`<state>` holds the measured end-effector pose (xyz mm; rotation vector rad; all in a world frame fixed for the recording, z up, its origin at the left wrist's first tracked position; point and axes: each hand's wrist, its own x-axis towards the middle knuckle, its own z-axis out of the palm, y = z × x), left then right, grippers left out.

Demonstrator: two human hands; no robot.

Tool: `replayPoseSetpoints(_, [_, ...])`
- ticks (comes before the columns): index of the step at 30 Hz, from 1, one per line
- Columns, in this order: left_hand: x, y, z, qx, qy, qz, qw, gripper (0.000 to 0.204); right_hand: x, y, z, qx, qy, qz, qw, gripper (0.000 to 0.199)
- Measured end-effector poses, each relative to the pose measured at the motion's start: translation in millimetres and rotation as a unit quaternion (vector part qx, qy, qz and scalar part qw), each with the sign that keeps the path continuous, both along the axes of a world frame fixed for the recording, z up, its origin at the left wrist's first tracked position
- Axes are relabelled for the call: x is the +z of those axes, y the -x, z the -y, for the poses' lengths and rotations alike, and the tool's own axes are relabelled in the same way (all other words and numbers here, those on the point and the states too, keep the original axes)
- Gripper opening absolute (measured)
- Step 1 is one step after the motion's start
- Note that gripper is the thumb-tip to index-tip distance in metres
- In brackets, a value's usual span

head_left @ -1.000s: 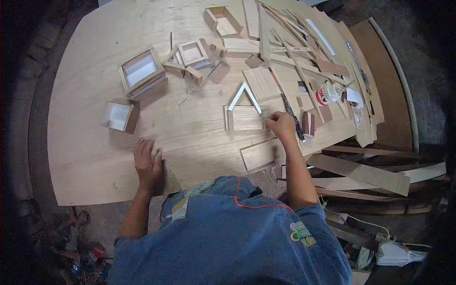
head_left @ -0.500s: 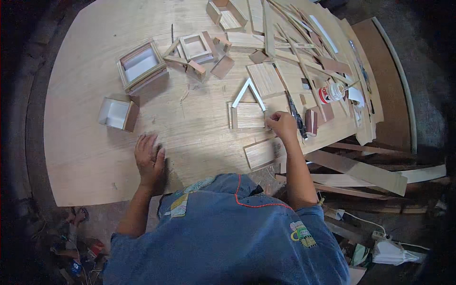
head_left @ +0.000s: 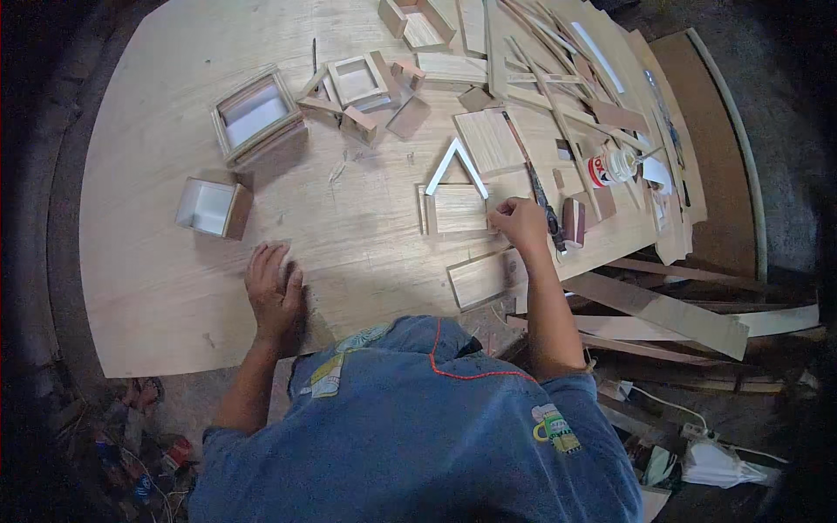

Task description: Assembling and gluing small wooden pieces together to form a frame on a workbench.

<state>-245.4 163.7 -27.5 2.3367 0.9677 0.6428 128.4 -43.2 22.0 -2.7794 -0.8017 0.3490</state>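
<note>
My right hand (head_left: 523, 224) is closed in a pinch at the right edge of a small wooden panel (head_left: 460, 207) lying on the table. Between its fingertips is the end of a short wooden strip, mostly hidden by the fingers. A similar strip (head_left: 423, 213) runs along the panel's left edge. Two white strips joined in a peak (head_left: 456, 164) stand over the panel's far side like a gable roof. My left hand (head_left: 275, 292) rests on the tabletop, fingers stretched out, holding nothing. Nearer to me than the panel lies another wooden board (head_left: 481, 281).
Left of centre are a small white-lined box (head_left: 212, 207) and a larger framed box (head_left: 259, 113). Farther back are a square frame (head_left: 356, 80) and an open tray (head_left: 417, 24). A glue jar (head_left: 613, 168), a dark slim tool (head_left: 542, 196) and long wooden strips (head_left: 558, 109) lie right.
Both hands keep nearly the same places. My right hand has shifted very slightly at the panel's edge; the view has moved a little.
</note>
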Motion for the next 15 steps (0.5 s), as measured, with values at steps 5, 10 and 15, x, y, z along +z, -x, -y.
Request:
replayPoseSetpoints(5, [1.1,-0.1,-0.2,-0.009,-0.001,0.014,1.0,0.043,3.0,2.6,-2.2,0.004,0.005,0.012,1.0,0.022])
replayPoseSetpoints(10, [1.5,-0.1,-0.6,-0.01,-0.002,0.012,1.0,0.041,6.9,4.0,-4.0,0.013,0.007,0.013,1.0,0.022])
replayPoseSetpoints(15, [-0.7,0.4,-1.3,-0.012,-0.011,0.009,1.0,0.04,5.1,1.5,-4.2,0.02,0.015,0.018,1.0,0.023])
